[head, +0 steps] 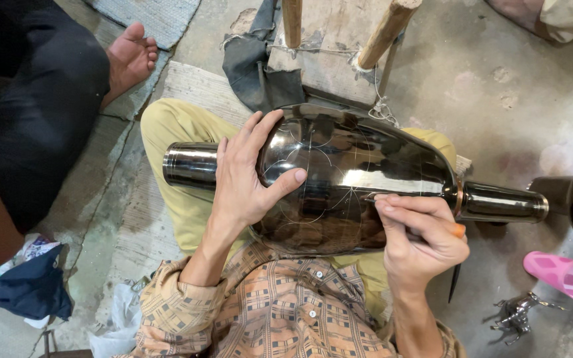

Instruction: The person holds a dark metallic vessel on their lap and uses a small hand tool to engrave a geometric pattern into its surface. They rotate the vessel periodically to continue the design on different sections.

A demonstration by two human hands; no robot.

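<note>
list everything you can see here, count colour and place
large glossy dark metal vase: one, black-brown, lying across the lap
thin pointed tool: one, metallic, tip on vase
wooden stool legs: two, tan, top centre
dark grey cloth: one, by the legs
pink sandal: one, right floor
small shiny metal figurine: one, silver, lower right
another person's bare foot: one, upper left
left hand: flat on vase
right hand: gripping tool

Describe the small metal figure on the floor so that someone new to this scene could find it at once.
Start at the large dark shiny vase lying across the person's lap, steadied by the left hand. Follow its narrow neck right, past the right hand, then down to the concrete floor. The small silvery animal figure lies there, below a pink sandal, the only spindly, legged metal piece.
</note>
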